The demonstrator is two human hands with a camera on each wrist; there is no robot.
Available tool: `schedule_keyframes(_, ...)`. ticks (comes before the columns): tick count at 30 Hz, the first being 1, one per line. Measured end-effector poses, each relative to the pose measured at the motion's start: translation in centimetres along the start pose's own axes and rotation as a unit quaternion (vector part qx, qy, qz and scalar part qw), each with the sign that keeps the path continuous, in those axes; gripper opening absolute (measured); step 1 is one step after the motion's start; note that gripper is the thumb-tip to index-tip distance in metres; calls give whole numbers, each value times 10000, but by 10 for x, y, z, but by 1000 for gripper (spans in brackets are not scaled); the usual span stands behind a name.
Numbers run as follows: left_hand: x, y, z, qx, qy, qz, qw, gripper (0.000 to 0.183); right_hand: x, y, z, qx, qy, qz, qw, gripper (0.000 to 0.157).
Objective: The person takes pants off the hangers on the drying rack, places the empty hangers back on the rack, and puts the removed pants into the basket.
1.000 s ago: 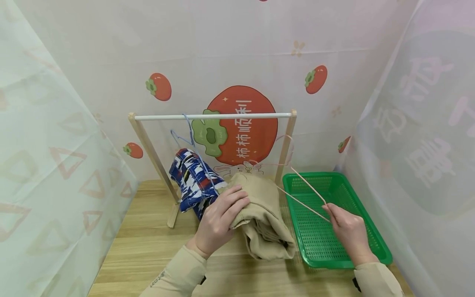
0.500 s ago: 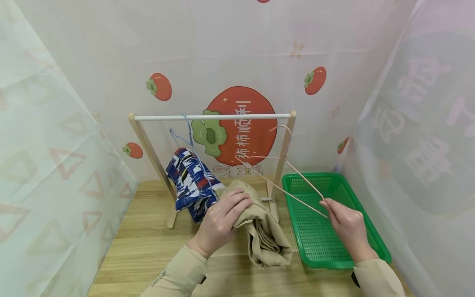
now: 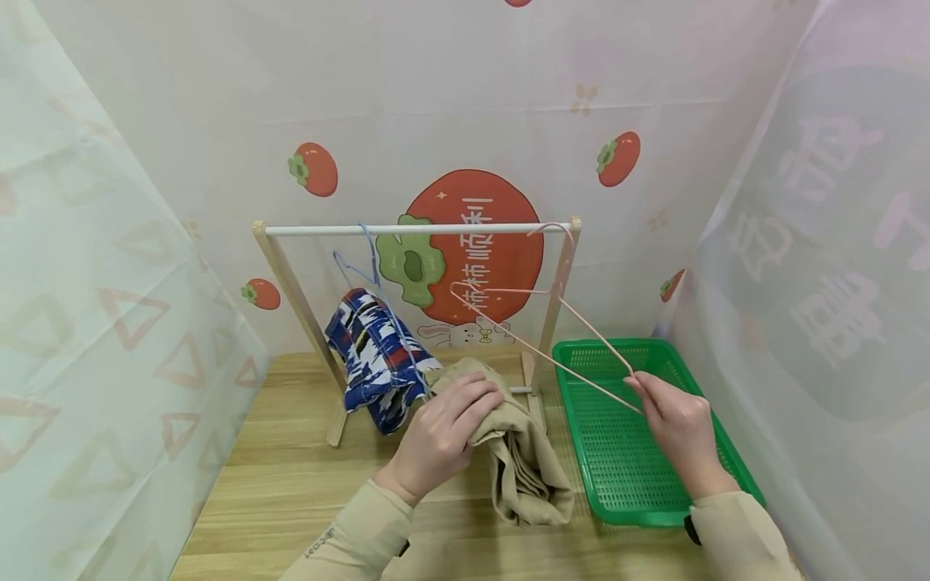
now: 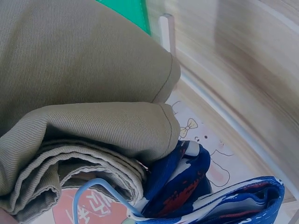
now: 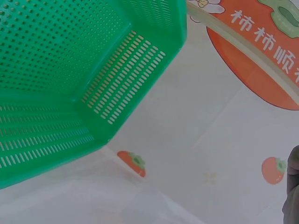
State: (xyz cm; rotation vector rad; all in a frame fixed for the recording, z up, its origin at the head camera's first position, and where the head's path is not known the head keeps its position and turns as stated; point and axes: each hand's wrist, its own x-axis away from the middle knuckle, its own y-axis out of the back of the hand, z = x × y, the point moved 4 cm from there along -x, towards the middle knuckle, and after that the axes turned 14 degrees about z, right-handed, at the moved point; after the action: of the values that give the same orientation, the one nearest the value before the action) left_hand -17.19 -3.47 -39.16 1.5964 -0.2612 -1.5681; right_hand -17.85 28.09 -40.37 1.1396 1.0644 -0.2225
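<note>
My left hand (image 3: 443, 436) grips a folded pair of khaki trousers (image 3: 526, 472), its fingers curled over the top. The folds fill much of the left wrist view, where these trousers (image 4: 88, 60) hide most of the hand. To the right, my right hand (image 3: 683, 428) pinches one corner of a pink wire hanger (image 3: 595, 333). The hanger tilts away from me, its hook up at the right end of the rack's rail. I cannot tell whether hook and rail touch. Only a sliver of the right hand (image 5: 292, 186) shows in the right wrist view.
A small clothes rack with a white rail (image 3: 450, 229) stands at the back. On it hangs a blue hanger (image 3: 375, 258) bearing a blue, white and red patterned garment (image 3: 378, 347), close beside the trousers. The green perforated basket (image 3: 617, 460) lies under my right hand.
The pink hanger has risen, its hook going from below the rail to rail height. My left hand has lowered the trousers slightly and shifted a little right.
</note>
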Motion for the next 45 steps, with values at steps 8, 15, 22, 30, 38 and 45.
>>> schedule_keyframes(8,2,-4,0,13,68,77,9999,48,-9,-1,-2,-78,-114,44,9999,52)
schedule_keyframes(15,3,-5,1,60,131,74,9999,47,-15,-5,-4,-152,-192,178,9995,50)
schedule_keyframes(22,3,-7,1,64,203,128,9997,45,-17,-13,-6,-260,-228,164,9993,52)
schedule_keyframes(30,2,-7,1,12,240,154,9996,45,-15,-20,-4,-260,-212,415,9986,52)
schedule_keyframes(38,3,-7,1,50,249,149,9996,43,-14,-24,-5,-393,-359,677,9963,51)
schedule_keyframes(45,2,-7,1,68,238,176,9995,41,-10,-28,-11,-671,-733,954,9905,52)
